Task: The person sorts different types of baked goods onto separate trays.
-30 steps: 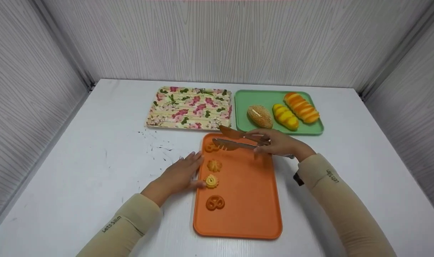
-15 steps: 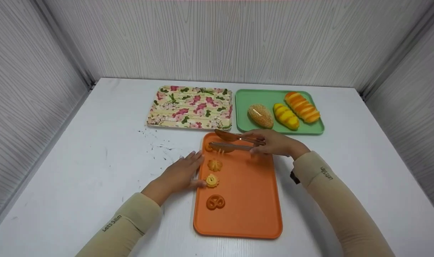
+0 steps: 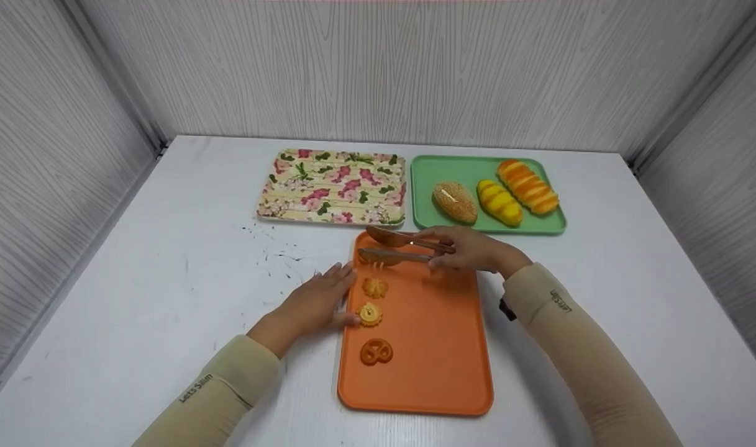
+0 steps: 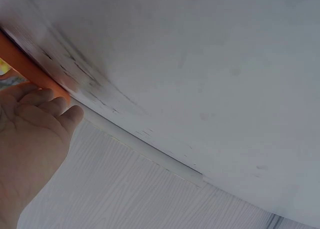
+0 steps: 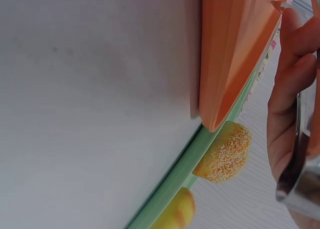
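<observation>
In the head view, my right hand [image 3: 468,250] holds a pair of metal tongs [image 3: 387,236] with brownish ends. The two ends stand apart over the far left corner of the orange tray [image 3: 433,347], hiding most of a cookie there. Nearer me, a flower-shaped cookie [image 3: 375,287], a round ridged cookie [image 3: 369,314] and a pretzel-shaped cookie [image 3: 376,352] lie along the tray's left side. My left hand [image 3: 315,303] rests against the tray's left edge, fingers extended, thumb beside the round cookie. The right wrist view shows fingers around the tongs' metal handle [image 5: 305,184].
Behind the orange tray lies a floral tray [image 3: 331,186]. To its right, a green tray [image 3: 424,171] bears a seeded roll [image 3: 455,202], a yellow bread [image 3: 499,202] and a striped orange loaf [image 3: 528,186]. Pale panels [image 3: 378,68] enclose the white table [image 3: 160,248].
My right hand has moved left with the tongs, whose ends now cover most of the farthest cookie. My left hand has stayed at the tray's edge.
</observation>
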Motion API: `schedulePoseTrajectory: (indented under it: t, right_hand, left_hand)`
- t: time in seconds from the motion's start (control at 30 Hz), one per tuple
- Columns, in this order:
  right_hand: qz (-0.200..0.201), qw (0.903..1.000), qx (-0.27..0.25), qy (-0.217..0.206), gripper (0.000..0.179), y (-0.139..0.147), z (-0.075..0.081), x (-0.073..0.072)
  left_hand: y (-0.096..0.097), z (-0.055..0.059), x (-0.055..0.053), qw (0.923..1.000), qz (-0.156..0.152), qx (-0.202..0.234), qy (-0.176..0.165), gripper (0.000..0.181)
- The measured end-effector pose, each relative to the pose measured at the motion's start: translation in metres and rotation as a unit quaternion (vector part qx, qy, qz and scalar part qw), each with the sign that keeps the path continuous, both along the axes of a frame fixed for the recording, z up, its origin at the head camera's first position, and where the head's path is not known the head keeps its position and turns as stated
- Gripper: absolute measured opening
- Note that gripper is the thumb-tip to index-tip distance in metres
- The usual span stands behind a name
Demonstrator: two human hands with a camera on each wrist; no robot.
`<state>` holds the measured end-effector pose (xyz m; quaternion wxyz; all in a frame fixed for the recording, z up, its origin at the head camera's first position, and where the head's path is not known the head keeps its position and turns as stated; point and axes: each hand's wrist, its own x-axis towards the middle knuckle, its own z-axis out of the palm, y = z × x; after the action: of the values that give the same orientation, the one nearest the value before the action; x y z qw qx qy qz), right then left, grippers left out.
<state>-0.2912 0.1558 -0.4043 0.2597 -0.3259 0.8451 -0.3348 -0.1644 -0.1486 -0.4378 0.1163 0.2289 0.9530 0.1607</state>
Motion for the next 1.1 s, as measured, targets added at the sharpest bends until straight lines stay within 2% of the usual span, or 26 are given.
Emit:
schedulePoseTrajectory:
  t: [0.13,0.37,0.53,0.73,1.1]
  right_hand:
    - [0.002,1.0,-0.001,-0.006,0.054,-0.0026,0.0004,0.0018]
    - [0.016,0.9997,0.009,0.017,0.051,-0.0052,-0.0018,0.0028]
    - [0.016,0.9998,0.003,0.01,0.049,-0.0053,-0.0025,0.0032]
    - [0.029,0.9992,0.006,0.027,0.049,-0.0048,-0.0021,0.0031]
    - [-0.009,0.9999,0.001,0.007,0.051,-0.002,0.0028,0.007]
  left_hand:
    - [0.0003,0.0008,0.0005,1.0,0.002,-0.003,-0.005,0.088]
    - [0.0009,0.0021,0.0008,0.9999,0.002,-0.006,-0.009,0.088]
    - [0.0013,0.0014,0.0001,0.9999,0.004,-0.009,-0.01,0.088]
    - [0.0017,0.0004,-0.0005,0.9999,0.005,-0.011,-0.009,0.089]
    - [0.0017,-0.0005,-0.0005,0.9999,0.004,-0.01,-0.005,0.089]
